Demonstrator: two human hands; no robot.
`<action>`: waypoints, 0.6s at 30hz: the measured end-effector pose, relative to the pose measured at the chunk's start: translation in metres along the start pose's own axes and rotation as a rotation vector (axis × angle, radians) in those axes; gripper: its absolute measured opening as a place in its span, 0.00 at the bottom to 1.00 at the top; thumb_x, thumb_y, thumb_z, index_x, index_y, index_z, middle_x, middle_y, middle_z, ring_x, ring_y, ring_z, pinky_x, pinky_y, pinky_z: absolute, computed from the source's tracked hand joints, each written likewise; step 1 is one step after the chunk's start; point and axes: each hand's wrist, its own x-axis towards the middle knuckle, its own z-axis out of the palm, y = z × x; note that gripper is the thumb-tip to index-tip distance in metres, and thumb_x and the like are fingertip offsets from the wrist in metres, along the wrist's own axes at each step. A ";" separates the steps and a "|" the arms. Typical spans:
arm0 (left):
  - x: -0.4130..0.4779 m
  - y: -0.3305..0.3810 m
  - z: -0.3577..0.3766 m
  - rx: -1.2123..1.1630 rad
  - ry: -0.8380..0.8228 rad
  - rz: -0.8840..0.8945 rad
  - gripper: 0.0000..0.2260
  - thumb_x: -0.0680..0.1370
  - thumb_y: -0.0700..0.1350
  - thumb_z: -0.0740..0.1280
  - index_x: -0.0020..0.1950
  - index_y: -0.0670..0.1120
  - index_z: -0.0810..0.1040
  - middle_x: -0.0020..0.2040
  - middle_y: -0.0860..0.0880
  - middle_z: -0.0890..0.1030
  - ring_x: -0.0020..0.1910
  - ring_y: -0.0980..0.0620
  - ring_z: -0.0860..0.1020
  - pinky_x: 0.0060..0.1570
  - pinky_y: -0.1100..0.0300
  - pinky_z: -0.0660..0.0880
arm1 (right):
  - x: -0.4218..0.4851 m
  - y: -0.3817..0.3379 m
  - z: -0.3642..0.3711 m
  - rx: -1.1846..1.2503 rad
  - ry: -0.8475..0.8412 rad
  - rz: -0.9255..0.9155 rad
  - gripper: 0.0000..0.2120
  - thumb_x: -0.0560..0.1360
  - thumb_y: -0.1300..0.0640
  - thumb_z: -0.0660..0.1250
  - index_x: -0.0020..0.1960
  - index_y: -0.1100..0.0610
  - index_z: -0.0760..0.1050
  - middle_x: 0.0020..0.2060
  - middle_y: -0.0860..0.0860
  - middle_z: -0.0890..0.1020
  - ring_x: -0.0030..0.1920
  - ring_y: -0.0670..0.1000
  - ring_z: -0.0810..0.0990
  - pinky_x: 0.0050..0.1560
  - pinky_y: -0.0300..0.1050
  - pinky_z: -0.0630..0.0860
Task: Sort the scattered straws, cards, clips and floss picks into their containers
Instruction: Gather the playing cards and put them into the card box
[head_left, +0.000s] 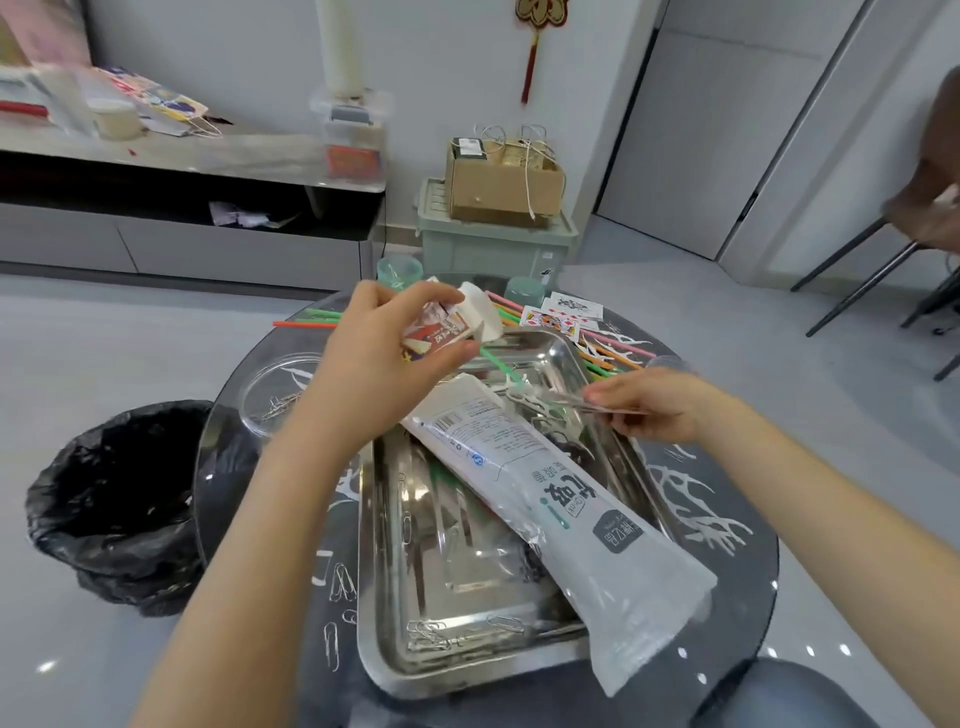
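Note:
My left hand (379, 358) holds a card box (447, 325) with its white flap open above the steel tray (395, 644). My right hand (654, 405) pinches the corner of a thin clear plastic piece (566, 397) over the tray's right rim, beside white floss picks (524, 395). A long white straw bag (561, 499) lies diagonally across the tray. Coloured straws (597, 358) and playing cards (561, 314) lie on the far side of the table. Paper clips (436, 631) sit in the tray and more paper clips (340, 582) on the table at its left.
The round dark glass table (727, 499) also carries a clear round lid or dish (275, 384) with clips and two green cups (400, 270). A black-lined bin (124, 499) stands left of the table. A green crate with a cardboard box (498, 182) is behind.

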 end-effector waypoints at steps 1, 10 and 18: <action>-0.002 -0.001 0.000 0.009 -0.010 0.000 0.17 0.72 0.56 0.71 0.60 0.61 0.75 0.53 0.51 0.69 0.49 0.59 0.71 0.48 0.71 0.68 | -0.003 0.003 -0.001 -0.013 0.003 -0.001 0.06 0.75 0.68 0.64 0.49 0.62 0.78 0.37 0.53 0.81 0.31 0.44 0.78 0.27 0.32 0.74; -0.007 -0.010 0.008 0.045 -0.185 0.002 0.16 0.70 0.57 0.72 0.57 0.64 0.75 0.52 0.53 0.70 0.49 0.60 0.71 0.45 0.69 0.66 | -0.043 0.009 -0.002 0.032 0.005 -0.118 0.10 0.75 0.69 0.64 0.51 0.59 0.79 0.37 0.53 0.83 0.32 0.46 0.79 0.27 0.34 0.75; -0.008 -0.007 0.018 0.063 -0.278 0.068 0.34 0.70 0.58 0.72 0.70 0.72 0.57 0.52 0.54 0.69 0.51 0.58 0.70 0.46 0.71 0.65 | -0.081 0.000 0.022 -0.061 0.195 -0.598 0.11 0.71 0.65 0.72 0.48 0.51 0.82 0.46 0.53 0.85 0.39 0.53 0.85 0.35 0.41 0.81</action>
